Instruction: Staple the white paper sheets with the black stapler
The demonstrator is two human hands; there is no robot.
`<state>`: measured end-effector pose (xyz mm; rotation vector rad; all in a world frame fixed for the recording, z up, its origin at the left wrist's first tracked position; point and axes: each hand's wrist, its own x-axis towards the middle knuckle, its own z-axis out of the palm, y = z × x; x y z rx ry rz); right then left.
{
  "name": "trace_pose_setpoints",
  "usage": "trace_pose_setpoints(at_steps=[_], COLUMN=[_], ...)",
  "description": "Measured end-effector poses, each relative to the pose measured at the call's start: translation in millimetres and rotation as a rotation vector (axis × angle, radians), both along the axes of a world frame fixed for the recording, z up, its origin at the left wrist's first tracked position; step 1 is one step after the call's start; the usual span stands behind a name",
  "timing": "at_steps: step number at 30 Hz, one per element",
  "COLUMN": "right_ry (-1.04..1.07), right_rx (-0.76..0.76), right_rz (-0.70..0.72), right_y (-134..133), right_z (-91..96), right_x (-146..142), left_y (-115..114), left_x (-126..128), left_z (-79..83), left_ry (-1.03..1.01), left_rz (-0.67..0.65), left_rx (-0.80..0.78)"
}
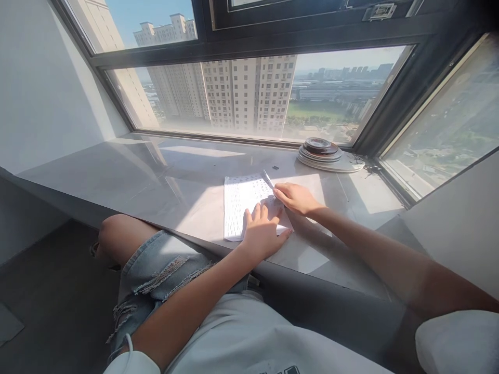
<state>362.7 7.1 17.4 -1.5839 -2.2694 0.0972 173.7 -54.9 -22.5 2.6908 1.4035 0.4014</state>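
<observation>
A white sheet of paper [237, 208] covered in rows of small dark marks lies on the stone windowsill, partly in bright sunlight. My left hand [262, 231] rests flat on its lower right part, fingers spread. At the sheet's right side, my right hand [295, 197] is closed around a slim, pale pen [268, 179]. The pen's far end leans up and to the left over the paper. Its lower end is close to the sheet, partly hidden by my fingers, so contact is unclear. A small dark piece [275, 167] lies just beyond the paper.
Stacked plates [317, 150] stand at the back right of the windowsill [195, 189], by the window frame [249, 39]. Something small and dark [374, 169] lies in the corner beside them. My bent knee [120, 239] is against the sill's front edge.
</observation>
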Motion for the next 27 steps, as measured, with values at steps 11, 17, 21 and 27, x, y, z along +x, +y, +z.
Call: trace_pose_setpoints(at_steps=[11,17,21,27], right_ry=[-0.095,-0.153,-0.150,-0.157], right_rx=[0.036,0.053,0.042,0.042], right_rz=[-0.013,0.004,0.003,-0.016], right_y=[-0.9,-1.3,-2.2,-3.0], right_z=[1.5,1.7,2.5,2.1], right_x=[-4.6,-7.1,-7.7,-9.8], left_y=[0.3,0.8,0.3,-0.1], left_x=[2.1,1.4,1.2,1.8], left_z=[0.3,0.4,1.0,1.1], left_ry=[-0.012,-0.020,-0.025,-0.021], left_rz=[-0.011,-0.022,-0.024,-0.021], left_rx=[0.015,0.021,0.027,0.022])
